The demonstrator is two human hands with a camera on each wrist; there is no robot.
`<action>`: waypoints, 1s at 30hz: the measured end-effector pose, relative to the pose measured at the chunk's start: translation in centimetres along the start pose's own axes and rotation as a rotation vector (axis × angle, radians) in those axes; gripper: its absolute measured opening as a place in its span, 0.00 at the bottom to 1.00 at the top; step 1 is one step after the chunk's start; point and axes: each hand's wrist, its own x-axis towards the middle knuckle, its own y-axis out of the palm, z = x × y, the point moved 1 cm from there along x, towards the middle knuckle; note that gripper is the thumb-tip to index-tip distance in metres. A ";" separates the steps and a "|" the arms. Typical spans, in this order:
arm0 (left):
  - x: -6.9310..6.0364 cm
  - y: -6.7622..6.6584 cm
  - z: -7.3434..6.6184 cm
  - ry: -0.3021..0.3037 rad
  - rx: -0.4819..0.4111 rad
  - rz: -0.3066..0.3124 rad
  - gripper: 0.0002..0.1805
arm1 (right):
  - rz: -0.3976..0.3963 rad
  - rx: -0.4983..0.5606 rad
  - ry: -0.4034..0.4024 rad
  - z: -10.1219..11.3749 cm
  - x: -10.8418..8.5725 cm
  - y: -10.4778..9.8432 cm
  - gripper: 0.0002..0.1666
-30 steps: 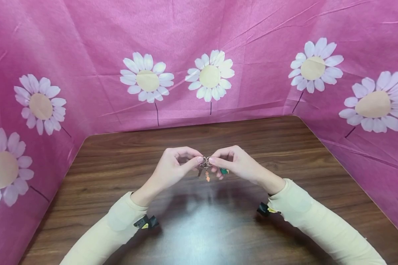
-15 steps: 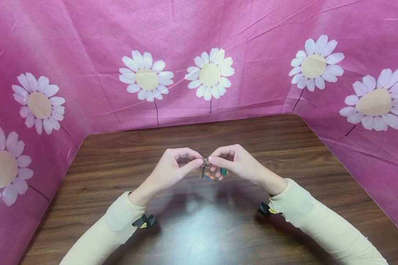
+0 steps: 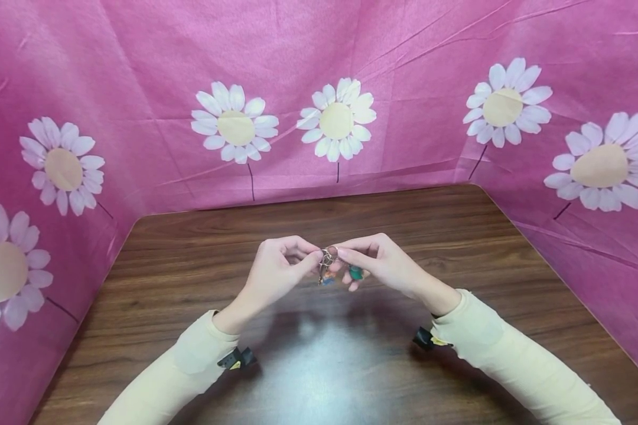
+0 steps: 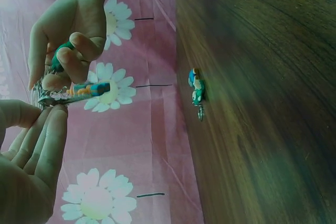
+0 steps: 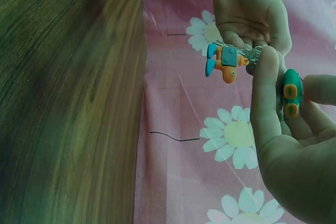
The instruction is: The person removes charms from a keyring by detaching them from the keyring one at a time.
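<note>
My left hand (image 3: 273, 268) and right hand (image 3: 390, 265) meet above the table, fingertips pinching opposite sides of a bunch of silver key rings (image 3: 326, 258). From the rings hangs an orange figure charm (image 5: 229, 73) with blue feet and a grey-green back. Beside it dangles a long thin metal piece (image 4: 83, 97), which looks like a key. Near the curled fingers of my right hand is a green charm (image 5: 292, 85) with orange feet. How the rings link is too small to tell. Another green and blue charm (image 4: 196, 88) with a small ring lies on the table.
The dark wood-grain table (image 3: 202, 224) has a pink cloth (image 3: 404, 47) with large white daisies standing around its back and sides. Black wrist cameras (image 3: 238, 358) sit at both cuffs.
The rings have shifted slightly left, and the hands' fingertips stand a little farther apart. The orange and blue charm has swung and turned beneath the rings.
</note>
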 end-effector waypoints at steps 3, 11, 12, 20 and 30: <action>0.0 0.2 0.1 0.006 0.042 -0.008 0.03 | 0.010 -0.011 0.005 0.0 0.0 0.2 0.22; 0.0 0.6 0.2 -0.009 0.021 -0.005 0.02 | -0.024 -0.091 -0.030 -0.3 0.2 0.6 0.20; 0.0 0.6 0.3 -0.012 -0.001 -0.002 0.02 | -0.036 -0.088 -0.027 -0.3 0.3 0.7 0.19; 0.0 0.8 0.4 -0.004 -0.121 0.019 0.03 | -0.107 -0.136 -0.020 -0.5 0.4 1.0 0.09; -0.3 0.3 0.2 -0.065 -0.271 0.177 0.10 | -0.180 -0.196 -0.112 -0.4 0.3 0.9 0.06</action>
